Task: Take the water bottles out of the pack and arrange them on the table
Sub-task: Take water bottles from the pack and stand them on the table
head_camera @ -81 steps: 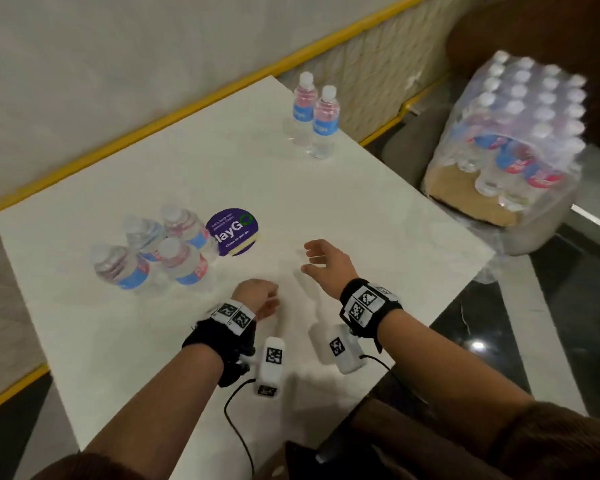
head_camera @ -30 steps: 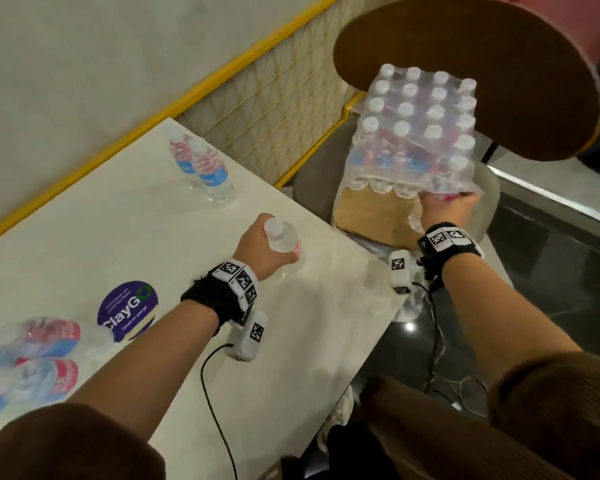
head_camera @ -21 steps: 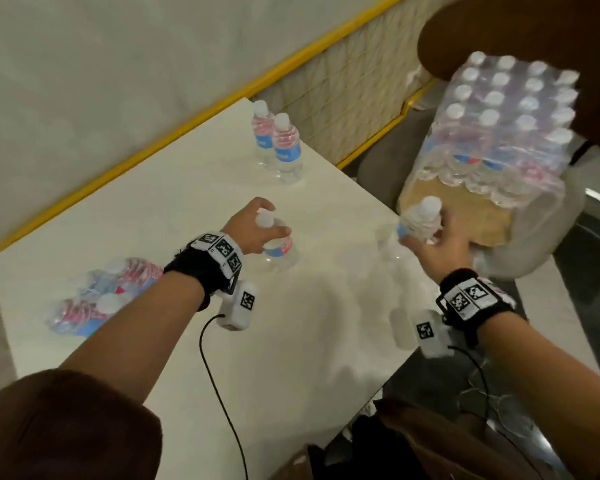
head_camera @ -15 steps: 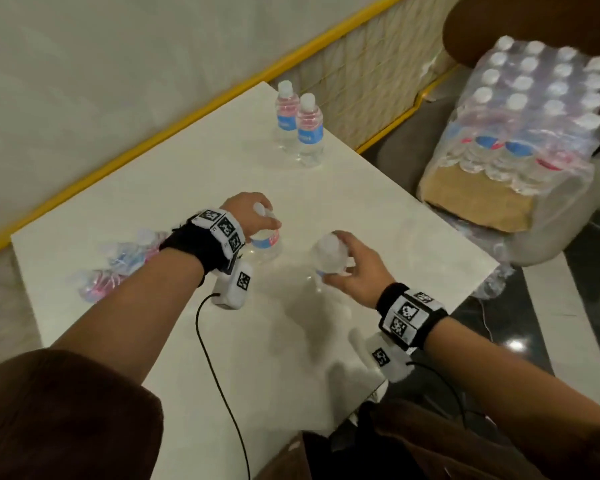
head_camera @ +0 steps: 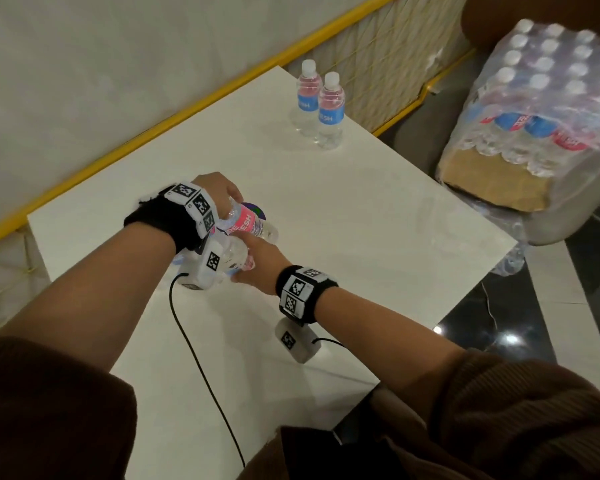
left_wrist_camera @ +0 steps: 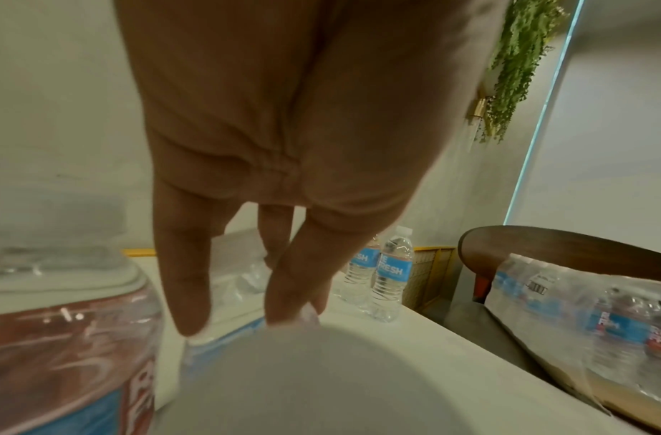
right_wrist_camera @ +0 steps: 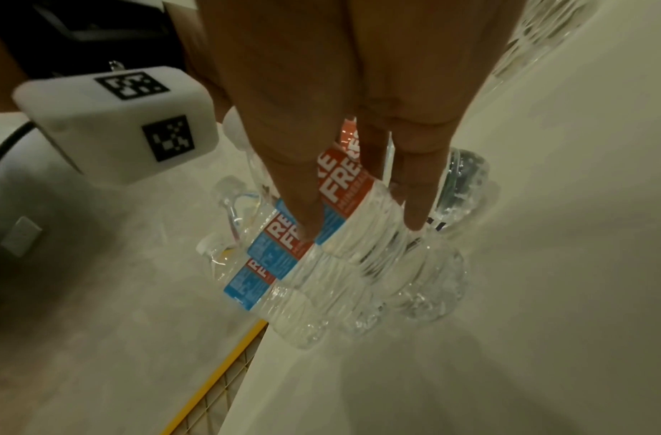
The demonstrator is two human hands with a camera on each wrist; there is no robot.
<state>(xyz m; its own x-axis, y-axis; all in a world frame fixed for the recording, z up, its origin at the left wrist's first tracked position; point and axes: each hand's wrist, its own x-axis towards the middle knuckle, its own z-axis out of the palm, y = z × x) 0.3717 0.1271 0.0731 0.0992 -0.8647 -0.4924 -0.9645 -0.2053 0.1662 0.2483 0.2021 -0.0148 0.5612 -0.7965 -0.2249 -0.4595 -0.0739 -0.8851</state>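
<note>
My left hand (head_camera: pixel 220 195) grips a water bottle (head_camera: pixel 248 225) with a pink and blue label by its top, over the white table (head_camera: pixel 361 237). In the left wrist view its fingertips (left_wrist_camera: pixel 284 312) pinch the white cap (left_wrist_camera: pixel 302 368). Just in front, my right hand (head_camera: pixel 257 265) holds a second bottle (head_camera: pixel 236 252), half hidden by the left wrist camera. The right wrist view has its fingers (right_wrist_camera: pixel 295 212) reaching down round that bottle (right_wrist_camera: pixel 343 188), close against several standing bottles (right_wrist_camera: pixel 284 265). The shrink-wrapped pack (head_camera: pixel 548 109) sits on a seat to the right.
Two upright bottles (head_camera: pixel 321 105) stand at the table's far corner by the yellow-trimmed mesh rail (head_camera: pixel 378 64). A purple sticker (head_camera: pixel 258 211) peeks out behind the left-hand bottle. A black cable (head_camera: pixel 201 368) crosses the near table. The dark floor (head_camera: pixel 499 313) lies beyond the right edge.
Both hands have carried their bottles leftward and come close together beside the group of bottles near the purple sticker. Before that, the right hand took its bottle from the pack.
</note>
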